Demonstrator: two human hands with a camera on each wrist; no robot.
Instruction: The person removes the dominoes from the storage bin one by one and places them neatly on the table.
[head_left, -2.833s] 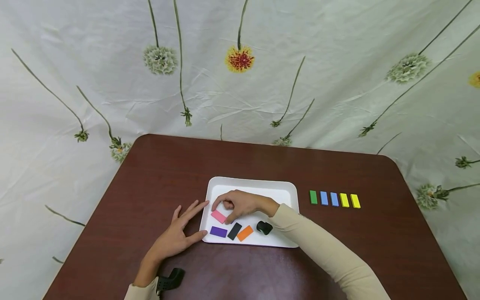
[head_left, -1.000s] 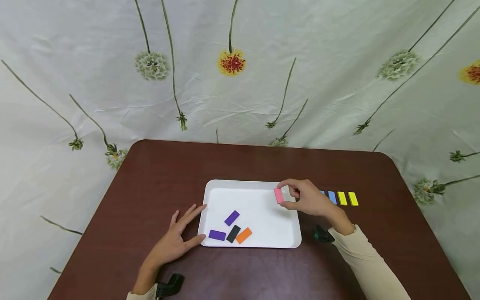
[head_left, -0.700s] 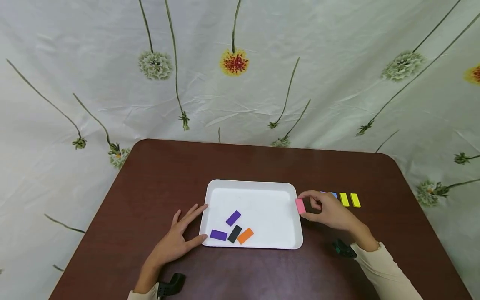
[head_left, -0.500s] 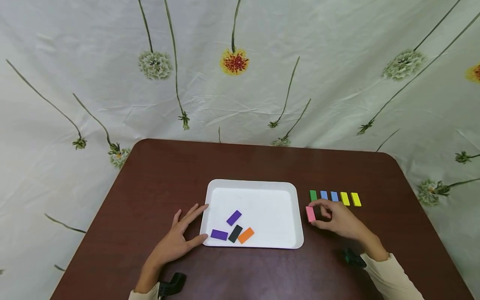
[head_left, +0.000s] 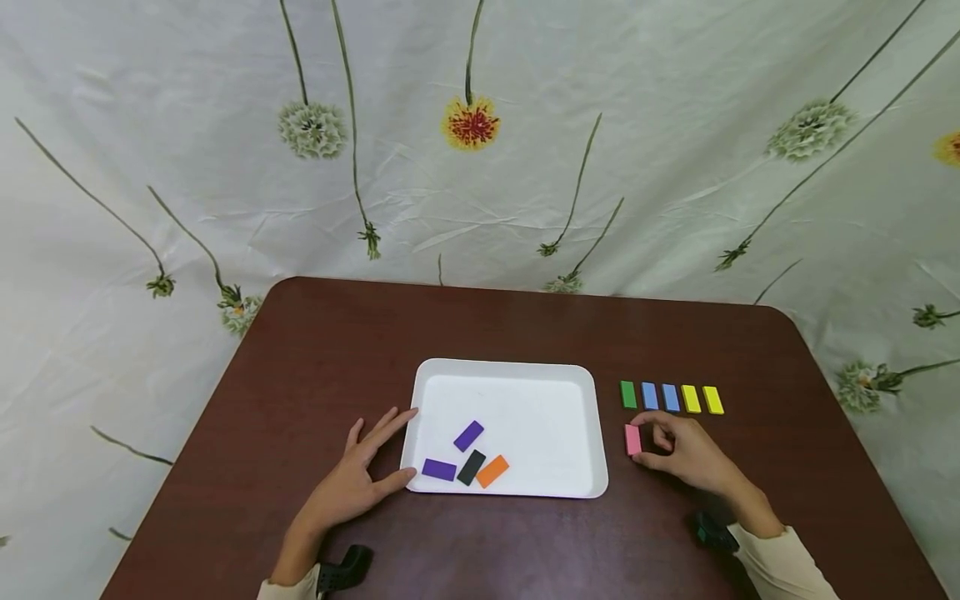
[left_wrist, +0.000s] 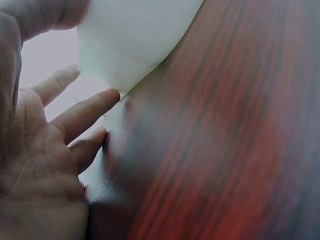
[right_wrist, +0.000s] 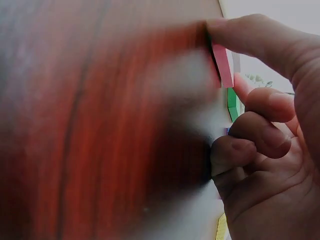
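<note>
Thumb and index finger of my right hand point(head_left: 693, 454) pinch a small pink rectangular block point(head_left: 633, 440) at its two ends, at the table right of the tray. In the right wrist view the pink block point(right_wrist: 223, 65) sits by the thumb tip, low at the tabletop, while the other fingers curl inward. My left hand point(head_left: 352, 483) has its fingers spread, with thumb and a fingertip touching the left rim of the white tray point(head_left: 540, 429). Two purple blocks, one upper point(head_left: 468, 436) and one lower point(head_left: 439, 470), lie in the tray with a black block point(head_left: 471, 467) and an orange block point(head_left: 492, 472).
Behind the pink block stands a row on the table: a green block point(head_left: 628, 394), two blue blocks point(head_left: 661, 397) and two yellow blocks point(head_left: 702, 399). The dark brown table point(head_left: 337, 333) backs onto a flowered cloth point(head_left: 525, 192).
My right hand took the pink block from the tray's left part and carried it right, over the rim, to the table just in front of the green block. The left hand stayed at the tray.
</note>
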